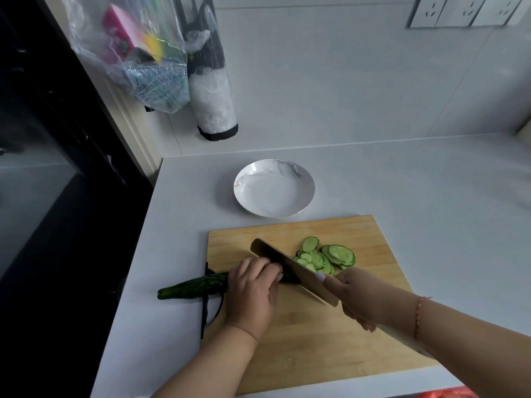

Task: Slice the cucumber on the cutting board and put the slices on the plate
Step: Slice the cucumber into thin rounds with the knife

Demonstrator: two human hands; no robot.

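slicing is underway: the cucumber (pixel 192 287) is lain left to right, its uncut end hanging off the cutting board (pixel 304 334) over the table (pixel 431 196). it is pinned by the left hand (pixel 251 293), fingers curled over it. the knife (pixel 290 268) is gripped in the right hand (pixel 359 297), blade set across that long axis, just beside the left fingertips. slices (pixel 327 257) are piled right of the blade; the plate (pixel 274 188) is waiting beyond, bare.

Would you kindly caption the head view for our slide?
Left hand steadies cucumber while right hand slices with knife; plate holds no slices.
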